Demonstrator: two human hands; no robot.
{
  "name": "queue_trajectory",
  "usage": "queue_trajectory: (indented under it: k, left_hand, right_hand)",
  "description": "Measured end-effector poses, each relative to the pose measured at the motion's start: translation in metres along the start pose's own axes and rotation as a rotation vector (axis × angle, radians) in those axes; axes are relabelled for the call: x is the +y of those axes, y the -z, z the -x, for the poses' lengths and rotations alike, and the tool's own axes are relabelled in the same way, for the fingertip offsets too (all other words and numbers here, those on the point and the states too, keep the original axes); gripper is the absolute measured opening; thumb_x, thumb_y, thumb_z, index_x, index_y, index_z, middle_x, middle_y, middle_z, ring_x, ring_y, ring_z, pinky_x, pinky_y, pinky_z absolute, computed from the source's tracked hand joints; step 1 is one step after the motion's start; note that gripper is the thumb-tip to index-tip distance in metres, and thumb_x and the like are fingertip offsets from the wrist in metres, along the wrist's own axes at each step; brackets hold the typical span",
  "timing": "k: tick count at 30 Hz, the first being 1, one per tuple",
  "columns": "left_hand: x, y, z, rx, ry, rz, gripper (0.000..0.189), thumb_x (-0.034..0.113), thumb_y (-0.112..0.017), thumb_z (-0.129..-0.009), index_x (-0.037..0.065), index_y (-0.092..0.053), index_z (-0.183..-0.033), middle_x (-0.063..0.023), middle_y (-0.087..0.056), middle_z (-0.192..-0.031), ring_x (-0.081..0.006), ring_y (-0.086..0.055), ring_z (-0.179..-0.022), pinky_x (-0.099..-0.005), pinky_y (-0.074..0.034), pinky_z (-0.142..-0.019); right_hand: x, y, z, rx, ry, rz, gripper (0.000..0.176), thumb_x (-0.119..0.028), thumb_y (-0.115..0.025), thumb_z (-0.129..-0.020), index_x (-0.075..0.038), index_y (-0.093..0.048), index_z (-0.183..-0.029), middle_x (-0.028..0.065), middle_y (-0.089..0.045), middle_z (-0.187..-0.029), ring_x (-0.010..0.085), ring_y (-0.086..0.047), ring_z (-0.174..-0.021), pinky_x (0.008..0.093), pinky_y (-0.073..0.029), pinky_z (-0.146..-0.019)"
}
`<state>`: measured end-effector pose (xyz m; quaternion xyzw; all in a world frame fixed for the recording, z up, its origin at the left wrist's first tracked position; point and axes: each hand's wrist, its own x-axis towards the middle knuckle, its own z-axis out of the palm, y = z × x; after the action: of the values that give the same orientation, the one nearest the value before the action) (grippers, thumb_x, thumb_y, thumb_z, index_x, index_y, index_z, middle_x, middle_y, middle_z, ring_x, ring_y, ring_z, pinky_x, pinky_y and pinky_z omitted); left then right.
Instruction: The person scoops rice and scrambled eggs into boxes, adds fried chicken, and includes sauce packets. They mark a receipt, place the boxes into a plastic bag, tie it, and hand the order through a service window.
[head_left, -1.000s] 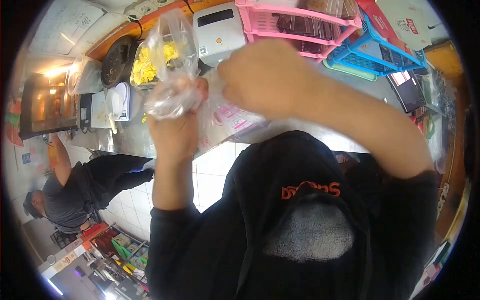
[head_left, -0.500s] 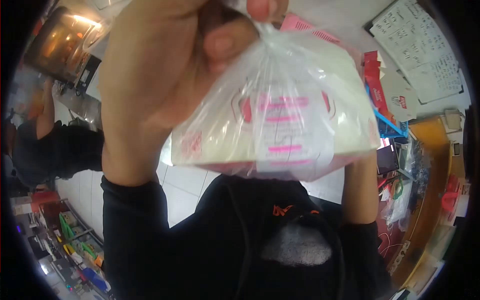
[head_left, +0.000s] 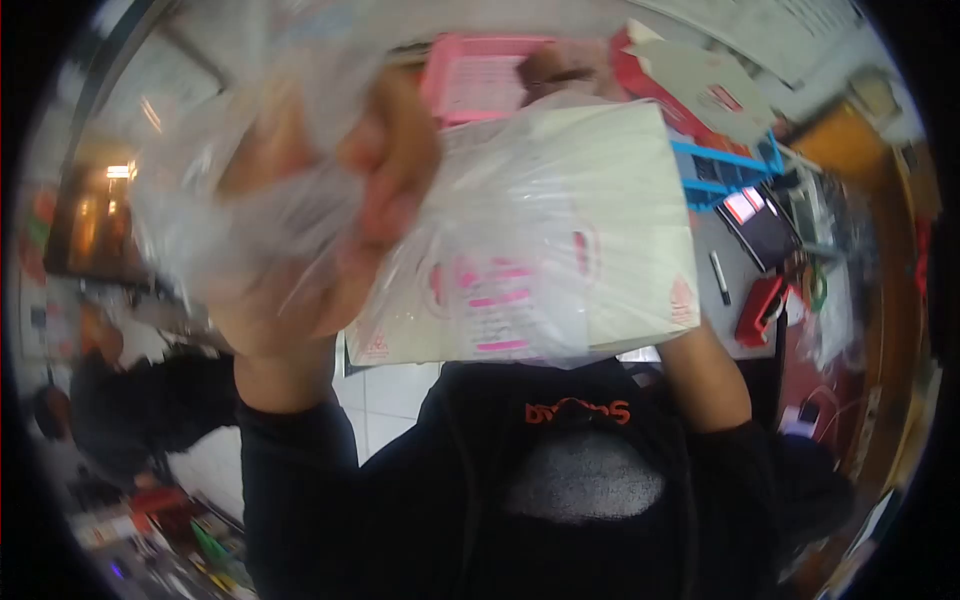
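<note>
A cream carton box with red print hangs tilted in a clear plastic bag, close in front of my chest. A white paper slip with pink marked lines shows at the front of the box. My left hand, blurred, is closed on the bag's gathered plastic at the left, and loose film drapes over its fingers. My right forearm passes behind the box. What seems to be my right hand shows blurred beyond the box's far edge; its fingers are mostly hidden.
A pink basket and a red-and-cream carton over a blue rack stand beyond the box. At the right are a dark tablet, a marker and a red tape dispenser. Another person is at the left.
My left hand has moved left from the bag's gathered neck, drawing plastic with it. The box has shifted slightly left, and more of its top face shows. The camera view has turned somewhat.
</note>
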<state>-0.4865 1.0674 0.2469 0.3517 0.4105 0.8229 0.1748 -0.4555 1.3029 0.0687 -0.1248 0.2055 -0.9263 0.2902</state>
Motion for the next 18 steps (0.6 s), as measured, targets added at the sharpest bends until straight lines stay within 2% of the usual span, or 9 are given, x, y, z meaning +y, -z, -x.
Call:
queue_trajectory:
  k: [3,5,7,8,10,13,15,17,18]
  left_hand:
    - [-0.044,-0.011,0.0,0.188,-0.201,-0.458,0.021,0.022,-0.068,-0.083,0.01,-0.051,-0.084,-0.0025,-0.054,-0.074,-0.0112,-0.044,-0.05,-0.025,-0.038,-0.065]
    - [-0.072,-0.002,-0.035,-0.712,-0.084,-0.305,0.022,0.025,-0.071,-0.078,0.01,-0.057,-0.086,-0.0058,-0.061,-0.083,-0.019,-0.053,-0.06,-0.029,-0.039,-0.073]
    - [-0.079,-0.068,-0.032,-0.529,-0.016,-1.128,0.019,0.026,-0.066,-0.081,0.011,-0.058,-0.09,-0.0107,-0.066,-0.098,-0.0277,-0.062,-0.086,-0.0353,-0.041,-0.078]
    - [-0.094,-0.083,-0.037,-0.574,-0.017,-1.11,0.019,0.026,-0.066,-0.081,0.011,-0.058,-0.09,-0.0107,-0.066,-0.098,-0.0277,-0.062,-0.086,-0.0353,-0.041,-0.078]
    - [-0.124,-0.103,-0.043,-0.684,-0.182,-1.48,0.011,0.026,-0.055,-0.088,0.015,-0.053,-0.087,-0.0104,-0.064,-0.117,-0.0212,-0.06,-0.108,-0.0396,-0.043,-0.085]
    - [-0.163,-0.132,-0.041,-0.781,-0.395,-1.776,0.015,0.025,-0.05,-0.092,0.015,-0.04,-0.086,-0.0085,-0.065,-0.118,-0.03,-0.056,-0.115,-0.0403,-0.037,-0.092]
    - [-0.185,-0.139,-0.052,-0.817,-0.487,-1.826,0.024,0.03,-0.05,-0.094,0.017,-0.033,-0.085,-0.0025,-0.066,-0.116,-0.0254,-0.056,-0.114,-0.0405,-0.035,-0.095]
    - [-0.205,-0.145,-0.064,-0.798,-0.78,-1.817,0.026,0.035,-0.048,-0.097,0.018,-0.033,-0.085,0.0032,-0.067,-0.112,-0.0219,-0.055,-0.114,-0.042,-0.035,-0.096]
    - [-0.212,-0.149,-0.068,-0.81,-0.762,-1.807,0.026,0.035,-0.048,-0.097,0.018,-0.033,-0.085,0.0032,-0.067,-0.112,-0.0219,-0.055,-0.114,-0.042,-0.035,-0.096]
  right_hand:
    - [0.002,0.005,0.043,0.147,0.093,-0.323,0.101,-0.08,-0.041,-0.077,-0.008,-0.028,-0.146,0.018,-0.037,-0.146,0.0315,-0.041,-0.131,0.0479,-0.034,-0.109]
    - [0.01,0.035,0.064,0.138,0.222,-0.425,0.097,-0.078,-0.041,-0.079,-0.007,-0.03,-0.145,0.0172,-0.04,-0.144,0.0314,-0.042,-0.13,0.0479,-0.034,-0.108]
    - [0.012,0.077,0.084,0.109,0.345,-0.512,0.094,-0.076,-0.04,-0.082,-0.006,-0.033,-0.143,0.0164,-0.042,-0.142,0.0314,-0.044,-0.129,0.0478,-0.034,-0.108]
    - [0.013,0.099,0.09,0.061,0.446,-0.458,0.09,-0.073,-0.041,-0.083,-0.005,-0.035,-0.142,0.0164,-0.044,-0.141,0.0305,-0.045,-0.128,0.0473,-0.034,-0.109]
    - [0.009,0.118,0.107,0.024,0.57,-0.425,0.087,-0.071,-0.041,-0.085,-0.005,-0.037,-0.141,0.0164,-0.045,-0.14,0.0297,-0.046,-0.128,0.0468,-0.034,-0.109]
    - [0.003,0.133,0.13,0.044,0.605,-0.404,0.086,-0.071,-0.042,-0.085,-0.005,-0.038,-0.14,0.0161,-0.046,-0.139,0.0291,-0.046,-0.127,0.0466,-0.034,-0.109]
    - [0.001,0.143,0.144,0.065,0.607,-0.392,0.086,-0.07,-0.043,-0.085,-0.005,-0.038,-0.14,0.016,-0.046,-0.139,0.0288,-0.046,-0.127,0.0465,-0.034,-0.109]
    - [-0.001,0.153,0.158,0.09,0.607,-0.377,0.085,-0.07,-0.043,-0.085,-0.005,-0.039,-0.14,0.0158,-0.046,-0.139,0.0285,-0.046,-0.127,0.0464,-0.035,-0.109]
    - [-0.003,0.158,0.165,0.102,0.605,-0.366,0.085,-0.07,-0.043,-0.085,-0.005,-0.039,-0.14,0.0157,-0.047,-0.139,0.0283,-0.047,-0.127,0.0464,-0.035,-0.108]
